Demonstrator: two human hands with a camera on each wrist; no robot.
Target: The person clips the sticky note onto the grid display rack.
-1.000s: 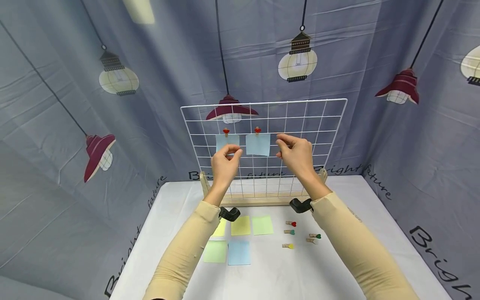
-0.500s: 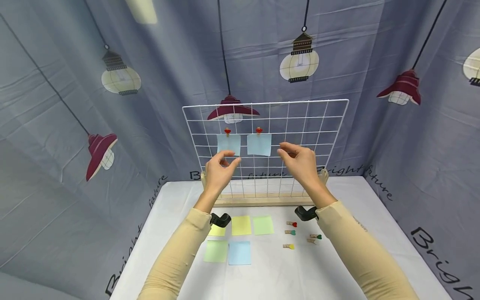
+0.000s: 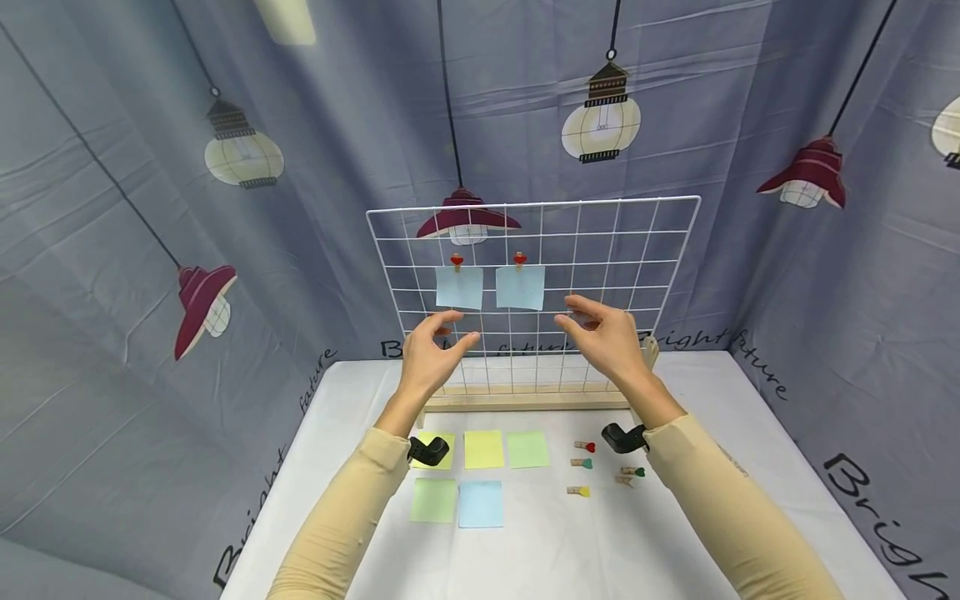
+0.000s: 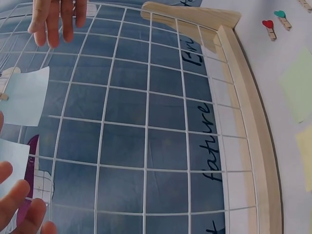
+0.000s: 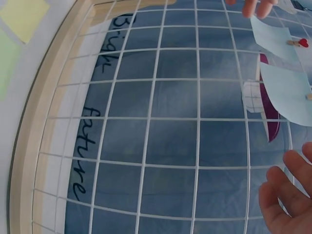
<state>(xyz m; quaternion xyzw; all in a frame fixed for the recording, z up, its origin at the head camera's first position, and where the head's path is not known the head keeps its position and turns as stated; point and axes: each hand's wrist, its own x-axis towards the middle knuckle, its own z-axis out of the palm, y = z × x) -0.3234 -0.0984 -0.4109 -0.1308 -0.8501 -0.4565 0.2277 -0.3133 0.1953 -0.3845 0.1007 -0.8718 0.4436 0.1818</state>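
Note:
Two light blue sticky notes hang side by side on the white wire grid [image 3: 600,279], the left note [image 3: 459,288] and the right note [image 3: 520,288]. A small clothespin with a red heart holds each one, the left clothespin [image 3: 457,262] and the right clothespin [image 3: 520,260]. My left hand [image 3: 431,358] is just below the left note, fingers loosely bent with a gap to the thumb and nothing between them. Lower right of the right note, my right hand [image 3: 606,337] has its thumb and fingers apart and holds nothing.
A wooden base [image 3: 525,401] carries the grid. On the white table [image 3: 555,550] lie yellow notes [image 3: 483,449], green notes [image 3: 528,449] and a blue note [image 3: 481,504]. Several heart clothespins [image 3: 582,462] lie at the right. A printed curtain [image 3: 315,167] hangs behind.
Both hands have moved down from the notes and slightly outward, and their fingers have spread. The two hanging notes stay in place under their clothespins.

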